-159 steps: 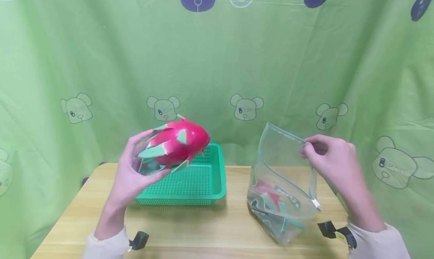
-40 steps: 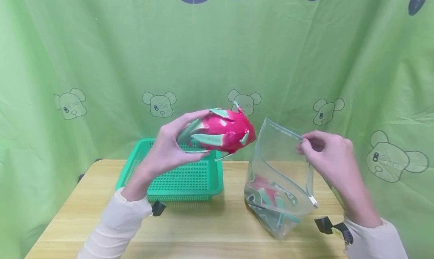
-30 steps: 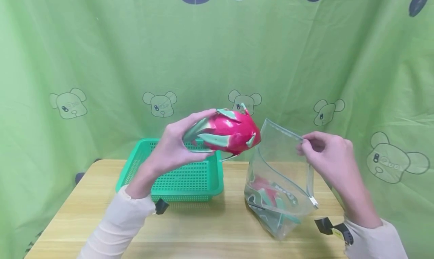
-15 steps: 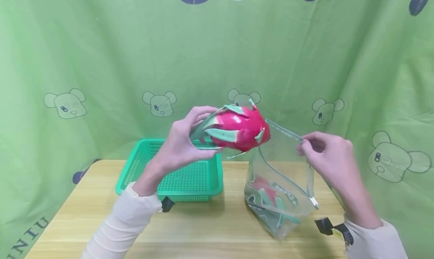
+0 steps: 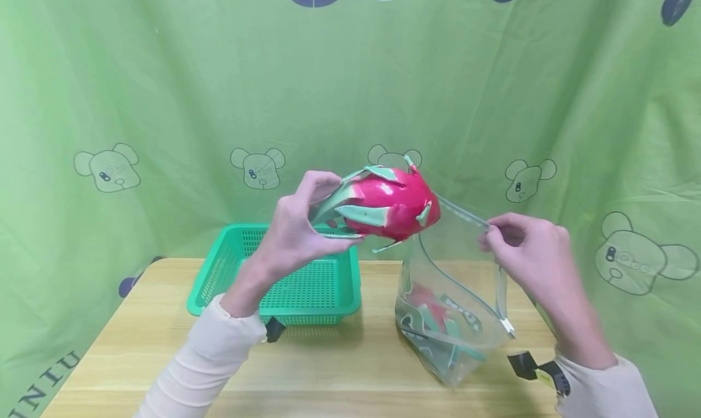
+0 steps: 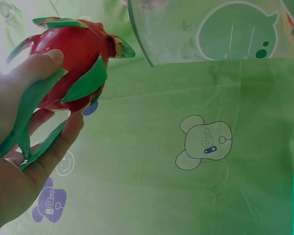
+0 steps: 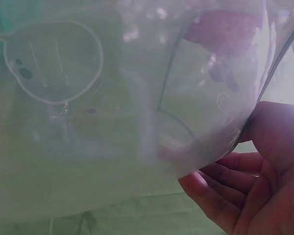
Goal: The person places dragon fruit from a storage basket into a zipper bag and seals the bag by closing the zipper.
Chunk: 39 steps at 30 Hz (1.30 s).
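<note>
My left hand grips a dragon fruit, red with green scales, by its leafy end; in the left wrist view thumb and fingers wrap the fruit. Its red tip overlaps the left corner of the mouth of a clear zip bag. My right hand pinches the bag's top edge and holds the mouth apart. Another red and green fruit lies inside the bag, seen through the plastic. The right wrist view looks through the bag, with the right hand at its edge.
A green plastic basket stands at the left of the wooden table, partly behind my left forearm. A green curtain with bear prints hangs directly behind the table. A white zip slider sits at the bag's right corner.
My left hand has carried the dragon fruit right from above the basket to the bag's mouth, slowing in the last half second. The right hand has stayed on the bag's edge.
</note>
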Motion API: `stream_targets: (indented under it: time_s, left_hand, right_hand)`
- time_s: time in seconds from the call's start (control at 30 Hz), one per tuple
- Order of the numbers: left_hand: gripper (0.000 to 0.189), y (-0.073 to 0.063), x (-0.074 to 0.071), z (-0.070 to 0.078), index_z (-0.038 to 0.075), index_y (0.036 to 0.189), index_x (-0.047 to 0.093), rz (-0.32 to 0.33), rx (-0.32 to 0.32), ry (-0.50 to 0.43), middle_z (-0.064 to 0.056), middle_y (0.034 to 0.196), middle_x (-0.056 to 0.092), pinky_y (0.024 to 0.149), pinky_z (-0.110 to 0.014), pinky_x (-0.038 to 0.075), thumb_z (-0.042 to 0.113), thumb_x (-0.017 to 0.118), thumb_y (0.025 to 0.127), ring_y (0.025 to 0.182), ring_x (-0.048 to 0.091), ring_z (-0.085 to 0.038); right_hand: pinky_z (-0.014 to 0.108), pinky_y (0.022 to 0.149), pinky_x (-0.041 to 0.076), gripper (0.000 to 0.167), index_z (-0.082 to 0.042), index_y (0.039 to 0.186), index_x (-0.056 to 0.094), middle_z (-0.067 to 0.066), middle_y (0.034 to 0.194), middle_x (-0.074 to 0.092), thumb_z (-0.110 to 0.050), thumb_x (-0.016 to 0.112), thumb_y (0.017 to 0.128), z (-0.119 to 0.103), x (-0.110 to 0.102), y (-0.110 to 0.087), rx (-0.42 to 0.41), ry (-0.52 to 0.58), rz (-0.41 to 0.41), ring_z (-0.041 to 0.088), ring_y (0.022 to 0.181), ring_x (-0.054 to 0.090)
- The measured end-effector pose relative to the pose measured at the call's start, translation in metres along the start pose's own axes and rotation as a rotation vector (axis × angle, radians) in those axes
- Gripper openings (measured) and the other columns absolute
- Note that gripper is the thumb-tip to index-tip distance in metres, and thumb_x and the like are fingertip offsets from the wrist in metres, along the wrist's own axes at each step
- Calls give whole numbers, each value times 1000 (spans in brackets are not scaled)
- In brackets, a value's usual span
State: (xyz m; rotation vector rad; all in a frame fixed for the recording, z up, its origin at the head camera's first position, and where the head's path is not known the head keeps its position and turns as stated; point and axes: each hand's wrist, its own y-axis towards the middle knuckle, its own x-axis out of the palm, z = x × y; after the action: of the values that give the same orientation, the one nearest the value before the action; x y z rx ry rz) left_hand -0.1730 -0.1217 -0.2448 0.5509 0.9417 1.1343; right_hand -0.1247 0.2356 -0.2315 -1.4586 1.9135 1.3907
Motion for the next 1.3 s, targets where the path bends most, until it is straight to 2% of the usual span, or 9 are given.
stream_targets:
  time_s: [0.23,0.53,0.83,1.13,1.3]
  left_hand:
    - [79,2,0,-2,6,139,56,3,52,38,-7,127,68,84,-30,61,-3,93,69,105,69,-18]
    - [79,8,5,-4,3,139,58,12,137,32,-10,131,68,92,-32,59,-5,93,68,111,67,-19]
    - [78,15,10,-2,1,139,59,-45,142,8,-11,133,67,94,-34,58,-4,93,69,120,65,-20]
    - [77,22,13,1,0,139,60,-80,167,42,-12,136,66,93,-31,58,2,94,70,123,64,-19]
    - [76,26,14,3,-1,140,60,-122,175,56,-12,136,66,91,-34,59,3,94,71,124,63,-19]
  right_hand:
    - [12,60,51,23,-4,110,75,6,89,78,-21,61,101,1,-1,0,4,-3,0,14,76,72]
    - [13,60,51,21,-5,108,75,6,88,78,-20,62,100,-1,-1,0,0,-1,-3,14,76,72]
    - [12,60,51,21,-6,108,75,5,88,78,-20,62,100,-1,-2,-1,10,4,1,17,77,73]
    - [12,61,51,22,-6,109,75,5,88,78,-21,62,100,-3,-3,-2,9,-1,0,3,74,69]
    - [12,60,51,22,-5,109,75,5,88,78,-20,62,100,-3,-3,-2,8,2,-5,10,75,71]
